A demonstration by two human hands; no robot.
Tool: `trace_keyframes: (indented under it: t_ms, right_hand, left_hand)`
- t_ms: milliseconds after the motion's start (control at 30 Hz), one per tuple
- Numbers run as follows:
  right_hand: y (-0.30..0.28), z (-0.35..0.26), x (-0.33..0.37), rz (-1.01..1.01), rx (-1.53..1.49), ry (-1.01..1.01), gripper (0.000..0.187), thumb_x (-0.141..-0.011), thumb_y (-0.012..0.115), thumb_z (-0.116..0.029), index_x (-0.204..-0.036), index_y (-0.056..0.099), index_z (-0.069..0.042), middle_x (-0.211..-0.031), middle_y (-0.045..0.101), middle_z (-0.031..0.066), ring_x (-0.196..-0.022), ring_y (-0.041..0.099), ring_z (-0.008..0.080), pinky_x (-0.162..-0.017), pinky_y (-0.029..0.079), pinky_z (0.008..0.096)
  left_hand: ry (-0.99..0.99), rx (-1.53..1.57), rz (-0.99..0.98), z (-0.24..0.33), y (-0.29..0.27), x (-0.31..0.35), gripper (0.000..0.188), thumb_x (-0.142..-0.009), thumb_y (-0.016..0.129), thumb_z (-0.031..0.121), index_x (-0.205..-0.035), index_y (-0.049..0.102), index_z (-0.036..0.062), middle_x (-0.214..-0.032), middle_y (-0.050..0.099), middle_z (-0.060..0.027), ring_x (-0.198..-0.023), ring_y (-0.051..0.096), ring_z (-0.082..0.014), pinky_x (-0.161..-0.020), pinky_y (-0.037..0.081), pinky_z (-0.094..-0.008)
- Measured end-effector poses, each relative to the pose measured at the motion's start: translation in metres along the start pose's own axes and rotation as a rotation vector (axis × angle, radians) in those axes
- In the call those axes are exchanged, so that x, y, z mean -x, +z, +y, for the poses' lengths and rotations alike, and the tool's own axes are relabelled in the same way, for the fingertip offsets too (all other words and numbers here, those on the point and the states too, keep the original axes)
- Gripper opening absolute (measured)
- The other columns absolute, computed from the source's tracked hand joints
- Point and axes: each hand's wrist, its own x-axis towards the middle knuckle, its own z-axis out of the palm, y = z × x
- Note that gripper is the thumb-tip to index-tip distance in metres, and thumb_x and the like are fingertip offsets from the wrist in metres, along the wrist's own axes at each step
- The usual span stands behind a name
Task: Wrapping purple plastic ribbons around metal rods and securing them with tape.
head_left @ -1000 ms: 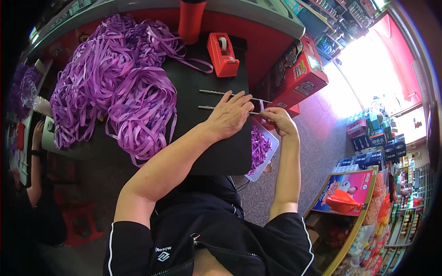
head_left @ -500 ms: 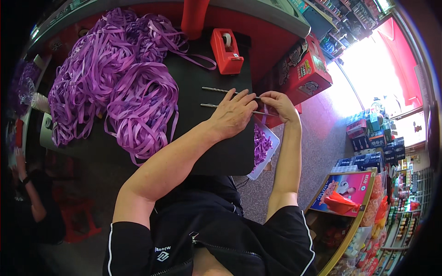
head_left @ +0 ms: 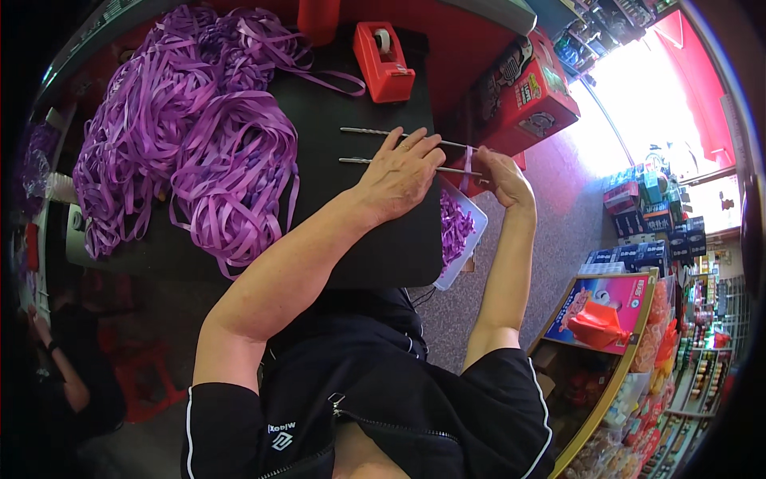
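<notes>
Two slim metal rods (head_left: 361,130) lie side by side across the black tabletop, their right ends jutting past its edge. My left hand (head_left: 396,177) rests over both of them, fingers bent a little, holding them in place. A narrow purple ribbon (head_left: 468,164) runs between the rods near their right ends. Beside it is my right hand (head_left: 507,180), with thumb and fingers closed at the ribbon and rod tips; the exact pinch is partly hidden. Below the rod ends, a pale plastic tub (head_left: 476,231) holds many short purple ribbon pieces (head_left: 455,227).
A big tangled heap of purple ribbon (head_left: 231,160) covers the table's left side. At the back stands a red tape dispenser (head_left: 384,64). A red carton (head_left: 531,96) is beyond the table's right edge. Shop shelves (head_left: 702,351) line the right; another person's arm (head_left: 68,375) shows far left.
My right hand has shifted right and turned, and the ribbon across the rod ends now shows more fully. My left hand stays over the rods. The whole view has tilted slightly.
</notes>
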Motion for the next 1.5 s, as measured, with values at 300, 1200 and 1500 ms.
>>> trace_keyframes:
  t_ms: [300, 1200, 1500]
  right_hand:
    - [0.001, 0.015, 0.014, -0.150, 0.075, -0.053, 0.022, -0.087, 0.066, -0.025, -0.082, 0.071, -0.005, -0.074, 0.064, -0.0020, -0.061, 0.049, 0.0038, -0.056, 0.037, 0.0195]
    - [-0.027, 0.095, 0.095, 0.681, 0.699, -0.381, 0.023, -0.092, 0.060, -0.015, -0.107, 0.067, 0.002, -0.084, 0.068, 0.0071, -0.066, 0.056, 0.0102, -0.061, 0.048, 0.0265]
    - [0.185, -0.061, 0.103, -0.083, 0.681, -0.937, 0.014, -0.081, 0.068, 0.001, -0.096, 0.070, 0.001, -0.083, 0.067, 0.0074, -0.076, 0.062, 0.0119, -0.069, 0.048, 0.0245]
  left_hand:
    - [-0.011, -0.003, -0.061, 0.002, -0.005, -0.002, 0.017, -0.088, 0.056, 0.011, -0.105, 0.054, 0.0111, -0.134, 0.050, -0.0120, -0.132, 0.040, -0.0315, -0.110, 0.027, -0.0500]
    - [-0.226, 0.591, -0.461, 0.034, -0.023, 0.229, 0.024, -0.090, 0.050, 0.014, -0.106, 0.062, 0.0002, -0.102, 0.066, -0.0175, -0.097, 0.063, -0.0322, -0.088, 0.049, -0.0382]
    - [-0.801, -0.184, -0.134, -0.005, -0.004, 0.364, 0.057, -0.083, 0.062, 0.047, -0.126, 0.054, 0.0104, -0.133, 0.046, -0.0146, -0.132, 0.036, -0.0340, -0.109, 0.026, -0.0541]
